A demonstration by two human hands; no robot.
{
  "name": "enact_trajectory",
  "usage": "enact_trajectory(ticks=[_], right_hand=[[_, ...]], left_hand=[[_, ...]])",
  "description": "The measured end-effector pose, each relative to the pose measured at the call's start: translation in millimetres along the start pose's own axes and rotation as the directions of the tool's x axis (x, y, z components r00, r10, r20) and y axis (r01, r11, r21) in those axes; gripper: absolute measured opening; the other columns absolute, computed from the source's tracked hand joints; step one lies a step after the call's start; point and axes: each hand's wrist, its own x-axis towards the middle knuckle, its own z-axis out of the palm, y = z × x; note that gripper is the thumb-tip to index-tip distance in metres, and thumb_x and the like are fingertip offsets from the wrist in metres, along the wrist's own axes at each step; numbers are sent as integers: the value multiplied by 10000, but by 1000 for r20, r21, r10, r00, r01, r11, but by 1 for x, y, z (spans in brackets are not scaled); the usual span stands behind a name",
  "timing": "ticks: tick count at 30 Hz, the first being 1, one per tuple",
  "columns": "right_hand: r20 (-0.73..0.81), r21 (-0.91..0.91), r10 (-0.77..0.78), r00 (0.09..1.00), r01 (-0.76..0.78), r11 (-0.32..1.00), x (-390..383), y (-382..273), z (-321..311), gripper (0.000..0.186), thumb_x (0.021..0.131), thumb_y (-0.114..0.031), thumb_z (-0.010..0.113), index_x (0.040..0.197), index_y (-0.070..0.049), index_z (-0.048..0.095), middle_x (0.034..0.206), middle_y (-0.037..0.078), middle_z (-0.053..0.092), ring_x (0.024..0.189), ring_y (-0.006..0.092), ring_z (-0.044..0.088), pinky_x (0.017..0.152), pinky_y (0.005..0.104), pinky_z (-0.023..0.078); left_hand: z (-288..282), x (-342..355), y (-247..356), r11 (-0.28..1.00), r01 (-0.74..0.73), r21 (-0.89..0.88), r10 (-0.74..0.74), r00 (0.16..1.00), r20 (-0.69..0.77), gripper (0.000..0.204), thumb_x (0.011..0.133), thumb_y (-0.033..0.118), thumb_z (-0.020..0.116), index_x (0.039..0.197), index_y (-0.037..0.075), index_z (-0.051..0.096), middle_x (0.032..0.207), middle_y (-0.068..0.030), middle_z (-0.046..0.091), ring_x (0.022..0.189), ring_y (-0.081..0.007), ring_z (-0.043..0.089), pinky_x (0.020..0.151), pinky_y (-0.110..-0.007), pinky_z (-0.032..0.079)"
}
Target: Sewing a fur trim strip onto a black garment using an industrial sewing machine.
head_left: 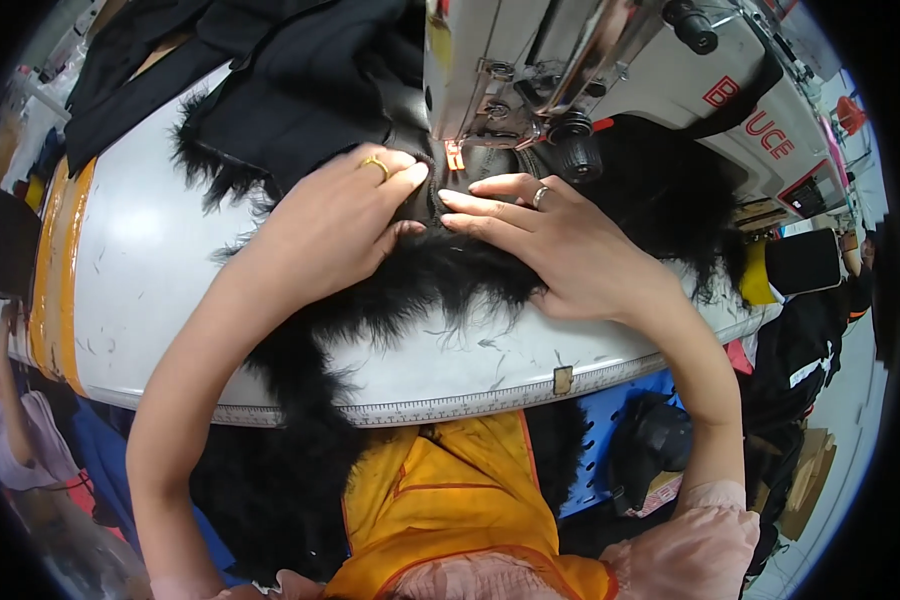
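Observation:
A black garment [300,110] with shaggy fur trim [390,290] lies across the sewing machine's table. Its smooth, leather-like part runs under the lit presser foot [454,156]. To the left of the foot, my left hand [330,225] is closed on the black material, fingers bent, a gold-coloured ring on one of them. My right hand [570,235] lies palm down on the garment, just right of and nearer than the foot. Its fingers are stretched out toward the seam, and a silver-coloured ring shows. The fingertips of both hands are close together but apart.
The white machine head [660,80] rises at the back right. A measuring tape [450,408] runs along the front edge of the white table [150,300]. Yellow tape [60,280] covers its left end. Below right sits a blue perforated crate [610,430]. Another person's arm [12,400] shows at far left.

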Motion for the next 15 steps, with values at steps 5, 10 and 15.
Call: enact_trajectory(ticks=[5,10,15], right_hand=[[-82,64,101,992,-96,993,1,-6,7,780,601,2,583,1365,-80,453,1396,52,492,1293,243,427,996,389,381],[-157,26,63,986,-60,998,4,-6,16,745,616,24,573,1347,-74,469,1375,69,494,1273,250,438,1006,391,380],[-154,30,60,986,-56,998,8,-5,17,736,613,21,582,1336,-74,485,1388,54,475,1255,246,448,1012,382,382]], left_hand=[[-14,-24,-19,999,41,-31,-38,994,106,387,836,262,689,1159,71,594,1021,-76,540,793,-276,623,700,-376,512],[-40,-30,-10,968,149,202,-198,948,249,416,888,370,620,1184,79,621,1090,-85,561,837,-281,623,754,-386,507],[-47,-52,-21,970,81,229,-77,997,-25,451,909,354,570,1191,4,614,1263,-128,560,1094,-309,550,960,-394,433]])
